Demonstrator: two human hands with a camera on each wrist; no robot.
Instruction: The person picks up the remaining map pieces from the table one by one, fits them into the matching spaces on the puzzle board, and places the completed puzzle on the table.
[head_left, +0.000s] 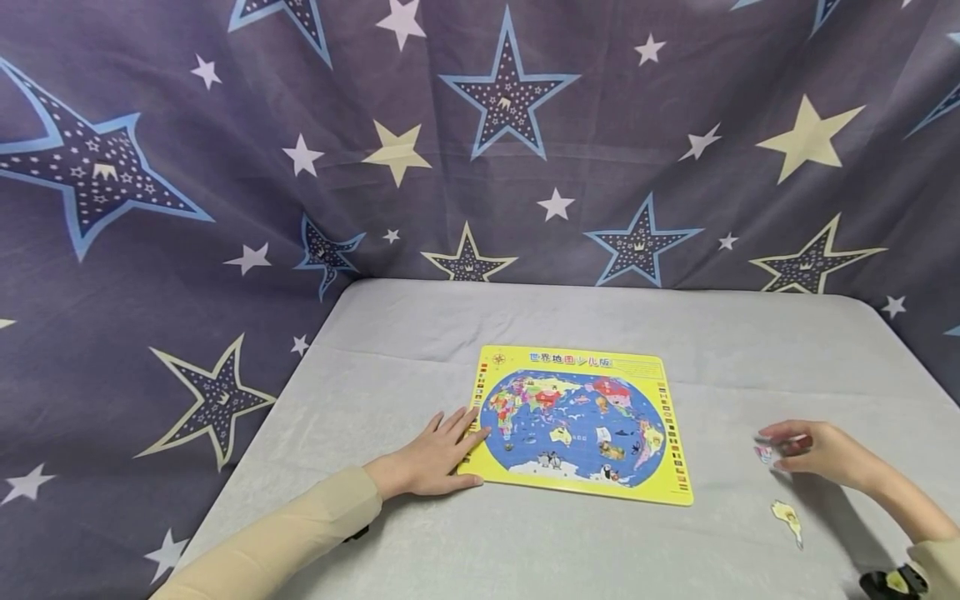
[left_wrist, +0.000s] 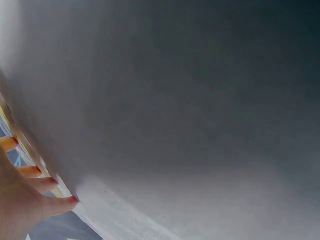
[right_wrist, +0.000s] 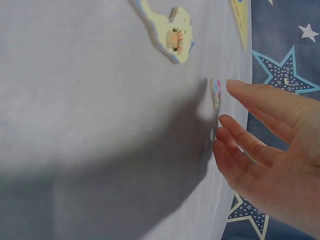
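A yellow-bordered world map puzzle board (head_left: 570,492) lies flat on the cloth-covered table. My left hand (head_left: 431,458) rests at its left edge, fingers spread over the border; in the left wrist view the fingertips (left_wrist: 50,184) of that hand show along the edge. To the right of the board, my right hand (head_left: 828,454) is beside a small pink and white puzzle piece (head_left: 763,454). Thumb and fingers stand apart around it, and in the right wrist view the piece (right_wrist: 215,92) lies on the cloth by the thumb tip. Nearer me is a pale yellow puzzle piece (head_left: 787,522).
The table (head_left: 405,358) has a light grey cloth with a rounded back edge. Behind it and to the left hangs a dark curtain (head_left: 540,183) printed with stars. In the right wrist view the yellow piece (right_wrist: 175,37) lies flat, close to the right hand.
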